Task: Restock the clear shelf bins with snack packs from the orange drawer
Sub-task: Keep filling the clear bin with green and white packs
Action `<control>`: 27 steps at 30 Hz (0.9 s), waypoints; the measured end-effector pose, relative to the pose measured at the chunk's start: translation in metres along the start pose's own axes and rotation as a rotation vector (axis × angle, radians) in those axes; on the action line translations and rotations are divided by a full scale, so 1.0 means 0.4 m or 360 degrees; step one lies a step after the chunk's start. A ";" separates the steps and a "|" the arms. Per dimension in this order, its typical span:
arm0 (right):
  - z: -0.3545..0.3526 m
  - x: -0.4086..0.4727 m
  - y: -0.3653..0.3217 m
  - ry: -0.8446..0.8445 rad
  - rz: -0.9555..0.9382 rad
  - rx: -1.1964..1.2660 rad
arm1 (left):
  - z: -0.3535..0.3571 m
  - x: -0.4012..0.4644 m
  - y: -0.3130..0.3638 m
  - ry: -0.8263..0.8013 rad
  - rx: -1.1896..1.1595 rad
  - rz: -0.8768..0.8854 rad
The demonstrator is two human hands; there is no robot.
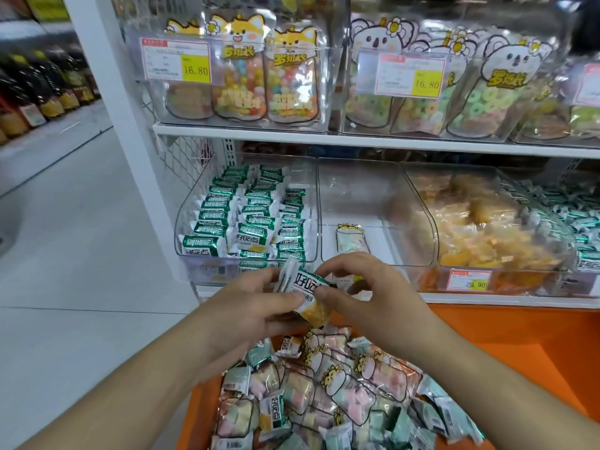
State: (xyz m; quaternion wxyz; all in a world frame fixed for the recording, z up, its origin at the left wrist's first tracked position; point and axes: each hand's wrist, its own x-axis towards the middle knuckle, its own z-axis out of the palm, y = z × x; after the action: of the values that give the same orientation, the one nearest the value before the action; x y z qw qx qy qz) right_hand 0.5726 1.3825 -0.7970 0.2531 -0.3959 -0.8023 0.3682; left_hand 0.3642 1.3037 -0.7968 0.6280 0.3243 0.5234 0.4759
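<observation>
Both my hands hold a small stack of white-and-green snack packs (306,292) above the orange drawer (506,332). My left hand (256,306) grips the stack from the left. From the right, my right hand (363,287) pinches its top and side. Below them the drawer is heaped with mixed packs (324,394), green-white ones and pastel marshmallow bags. Straight ahead on the lower shelf, the left clear bin (186,222) holds neat rows of the same green-white packs. The middle clear bin (357,190) holds a single marshmallow pack (352,238).
A bin of yellow snack packs (480,228) stands to the right, with a price tag (469,279) on its front. The upper shelf carries clear bins of candy bags (246,76). Bottles (39,92) line an aisle far left, across white floor (81,254).
</observation>
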 end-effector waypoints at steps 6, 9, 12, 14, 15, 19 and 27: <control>0.020 0.053 -0.059 -0.0116 0.0110 0.0332 | -0.045 -0.007 0.041 0.0075 -0.0087 0.0094; 0.046 0.094 -0.089 -0.0105 0.0194 0.0263 | -0.066 -0.005 0.049 0.0115 -0.0119 0.0114; 0.055 0.152 -0.116 -0.0189 0.0229 0.0113 | -0.096 0.009 0.060 0.0237 -0.0072 0.0144; 0.061 0.186 -0.125 -0.0178 0.0234 0.0054 | -0.124 0.026 0.066 0.0333 0.0124 0.0194; 0.065 0.200 -0.127 -0.0147 0.0230 0.0040 | -0.136 0.032 0.070 0.0374 0.0311 0.0237; 0.082 0.255 -0.120 -0.0026 0.0123 -0.0099 | -0.160 0.031 0.101 0.0649 0.1010 0.0495; 0.109 0.299 -0.098 -0.0192 0.0027 -0.0469 | -0.208 0.038 0.085 0.0757 0.1592 0.0547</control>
State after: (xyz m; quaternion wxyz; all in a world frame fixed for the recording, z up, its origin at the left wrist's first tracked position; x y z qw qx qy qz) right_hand 0.4579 1.4476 -0.7783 0.1405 -0.4126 -0.8580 0.2718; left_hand 0.2749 1.3217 -0.7914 0.1771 0.5463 0.7511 0.3256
